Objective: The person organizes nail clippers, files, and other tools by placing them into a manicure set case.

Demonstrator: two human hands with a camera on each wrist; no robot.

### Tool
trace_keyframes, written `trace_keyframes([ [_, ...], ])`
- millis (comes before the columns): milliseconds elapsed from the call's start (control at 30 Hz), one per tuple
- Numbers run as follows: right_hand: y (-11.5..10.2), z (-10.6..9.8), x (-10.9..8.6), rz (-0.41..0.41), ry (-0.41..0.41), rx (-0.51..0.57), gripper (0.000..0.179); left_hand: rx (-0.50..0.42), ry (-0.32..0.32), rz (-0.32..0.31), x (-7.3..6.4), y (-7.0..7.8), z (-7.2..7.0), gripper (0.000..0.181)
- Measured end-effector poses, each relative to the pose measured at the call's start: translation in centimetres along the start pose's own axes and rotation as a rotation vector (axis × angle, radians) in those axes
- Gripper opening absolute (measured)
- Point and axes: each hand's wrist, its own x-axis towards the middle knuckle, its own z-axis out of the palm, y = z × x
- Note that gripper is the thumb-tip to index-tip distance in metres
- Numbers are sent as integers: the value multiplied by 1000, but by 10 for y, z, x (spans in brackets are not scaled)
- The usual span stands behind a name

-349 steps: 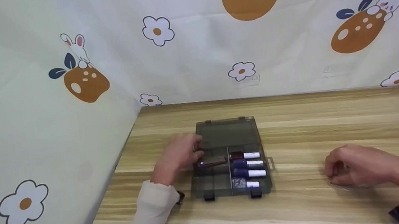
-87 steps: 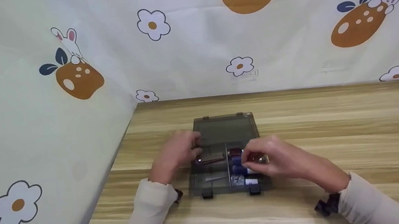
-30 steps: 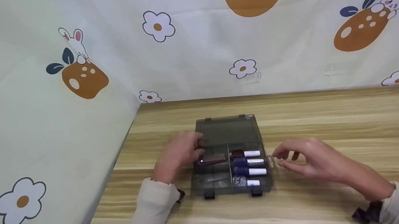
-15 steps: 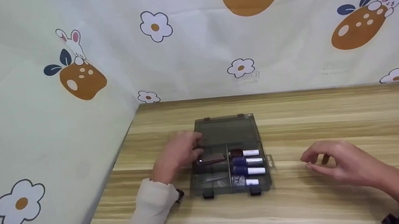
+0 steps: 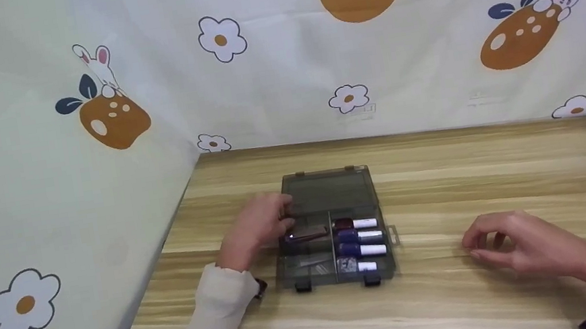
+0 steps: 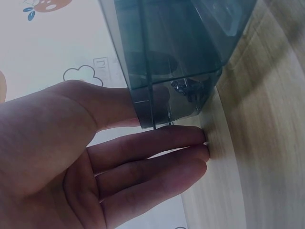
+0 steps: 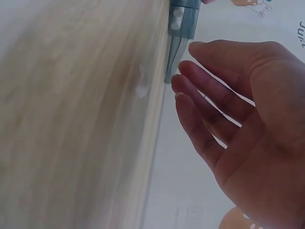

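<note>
An open, smoky see-through compartment box (image 5: 368, 276) lies on the table, its lid (image 5: 329, 191) folded back. My left hand (image 5: 256, 228) grips its left side by the hinge; in the left wrist view the thumb (image 6: 114, 105) overlaps the box wall with the other fingers below. Dark red, blue and glittery nail polish bottles (image 5: 349, 250) with white caps fill the right compartment. A nail clipper (image 5: 306, 234) lies in the upper left one, small clear strips (image 5: 320, 269) in the lower left. My right hand (image 5: 525, 243) hovers right of the box, fingers loosely bent, holding nothing.
On the table near the right hand lies a small clear piece (image 7: 142, 83), seen in the right wrist view. A hang tab (image 5: 393, 235) juts from the box's right side. Printed curtains (image 5: 417, 64) stand behind and left of the wooden table (image 5: 502, 168).
Clear strips now lie in the lower left compartment, which looked bare earliest. My right hand has gone from over the box out to the right. The left hand has stayed put.
</note>
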Motion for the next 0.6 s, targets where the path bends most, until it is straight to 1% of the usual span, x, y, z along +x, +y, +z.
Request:
trace_keyframes([
  [167,5,-5,-7,4,-38,3,21,-15,-12,-17,-2,-1,-1,12],
  [400,13,-15,-20,30,-118,-18,23,-12,-28,-32,-2,0,-2,11],
  [533,17,-18,-27,23,-150,-34,24,-11,-33,-27,-1,1,-2,11],
  [600,18,-19,-29,17,-163,-31,26,-4,-23,-10,-1,0,-1,11],
])
